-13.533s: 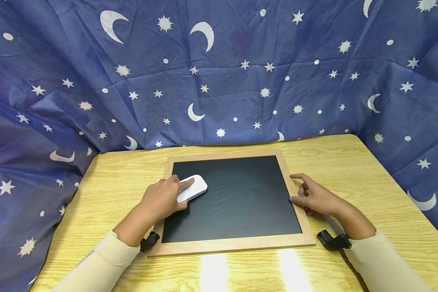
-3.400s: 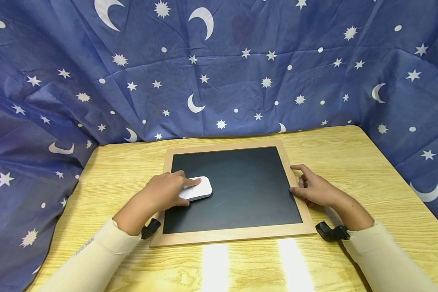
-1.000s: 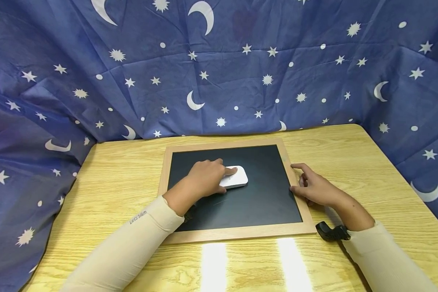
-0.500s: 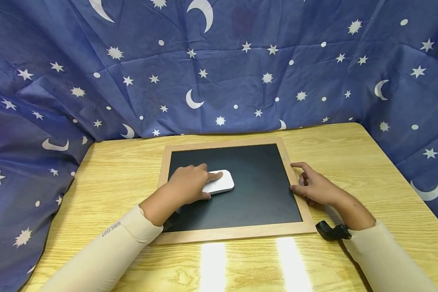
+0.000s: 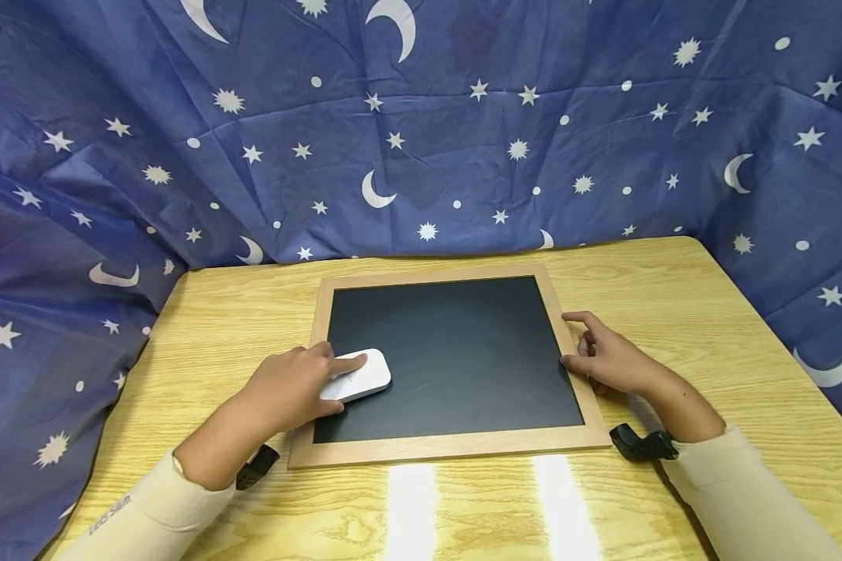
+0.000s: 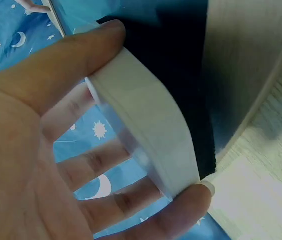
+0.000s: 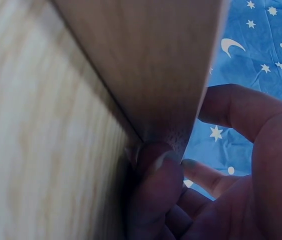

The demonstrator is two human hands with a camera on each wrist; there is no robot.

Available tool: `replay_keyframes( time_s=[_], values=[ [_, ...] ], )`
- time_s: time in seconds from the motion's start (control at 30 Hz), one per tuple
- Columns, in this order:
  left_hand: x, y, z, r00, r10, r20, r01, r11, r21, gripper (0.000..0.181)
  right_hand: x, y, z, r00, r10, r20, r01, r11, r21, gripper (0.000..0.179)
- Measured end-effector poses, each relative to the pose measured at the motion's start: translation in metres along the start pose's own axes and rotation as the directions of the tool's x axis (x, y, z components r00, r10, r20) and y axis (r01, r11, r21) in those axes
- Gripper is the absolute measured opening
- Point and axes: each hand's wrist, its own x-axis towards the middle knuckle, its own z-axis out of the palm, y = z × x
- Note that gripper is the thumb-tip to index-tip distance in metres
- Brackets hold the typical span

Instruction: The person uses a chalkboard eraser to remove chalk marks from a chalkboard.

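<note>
A black chalkboard (image 5: 463, 351) in a light wooden frame lies flat on the table. My left hand (image 5: 291, 389) grips a white chalkboard eraser (image 5: 368, 374) over the board's left part, index finger laid along its top. In the left wrist view, thumb and fingers clasp the eraser's white body (image 6: 146, 110) at its edges, and its dark felt underside (image 6: 201, 135) faces the board. A faint pale streak shows near the board's middle. My right hand (image 5: 613, 362) holds the frame's right edge; in the right wrist view, curled fingers (image 7: 158, 190) touch the wooden frame (image 7: 151, 60).
The wood-grain table (image 5: 238, 312) extends around the board, with two bright light reflections near the front. A blue curtain (image 5: 421, 140) with moons and stars hangs behind and at both sides. Each wrist wears a black device, such as the right one (image 5: 642, 444).
Several chalk lines seen earlier at mid-board have gone, leaving a faint streak. My left hand took the eraser right to mid-board, then back to the left side. The right hand stays at the frame.
</note>
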Motion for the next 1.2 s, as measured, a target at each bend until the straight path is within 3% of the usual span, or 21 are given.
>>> replay_keyframes(
  time_s=[0.23, 0.4, 0.9, 1.03, 1.2],
  values=[
    [0.004, -0.002, -0.003, 1.0, 0.012, 0.009, -0.012, 0.999, -0.033, 0.069, 0.0, -0.001, -0.002, 1.0, -0.009, 0.002, 0.009, 1.0, -0.013, 0.08],
    [0.016, 0.005, -0.009, 1.0, 0.012, 0.027, -0.012, 1.0, -0.012, 0.066, 0.0, -0.002, -0.004, 1.0, -0.012, 0.0, 0.012, 1.0, -0.016, 0.08],
    [0.089, 0.058, -0.006, 0.996, 0.076, 0.048, -0.079, 0.995, 0.066, 0.066, 0.001, -0.004, -0.001, 1.0, 0.001, -0.011, -0.001, 1.0, -0.031, 0.079],
    [0.094, 0.065, -0.008, 0.996, 0.067, 0.058, -0.071, 0.995, 0.067, 0.066, 0.001, -0.004, -0.001, 1.0, -0.001, -0.014, 0.001, 0.999, -0.036, 0.079],
    [0.088, 0.061, -0.008, 0.995, 0.057, 0.083, -0.061, 0.997, 0.048, 0.067, 0.0, -0.002, 0.0, 1.0, 0.006, -0.011, -0.006, 0.999, -0.031, 0.078]
  ],
)
